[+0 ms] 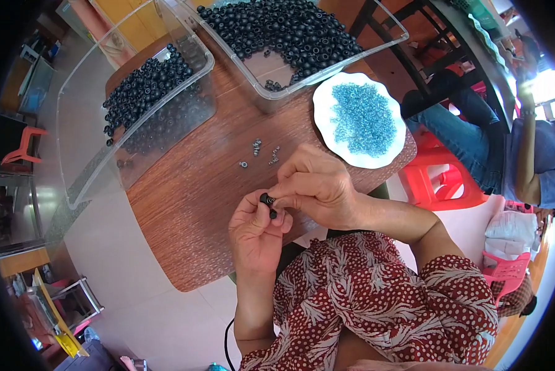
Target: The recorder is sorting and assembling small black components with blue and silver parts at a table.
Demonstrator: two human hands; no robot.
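Low over the table, my left hand (256,234) pinches a small black plastic part (267,199) with a round, open end. A second small black piece (273,214) shows between its fingers. My right hand (317,190) meets it from the right, thumb and fingertips closed at the part's open end; what they grip is too small to make out. Beyond the hands, several tiny metallic pieces (256,147) lie on the brown table (191,210). To the right, a white scalloped plate (322,133) holds a heap of tiny translucent blue pieces (365,117).
A clear bin (277,94) of black round parts stands at the far edge. Another clear bin (204,59) with similar parts sits tilted at the left. Right of the table are a red plastic stool (435,179) and another person in jeans (456,142).
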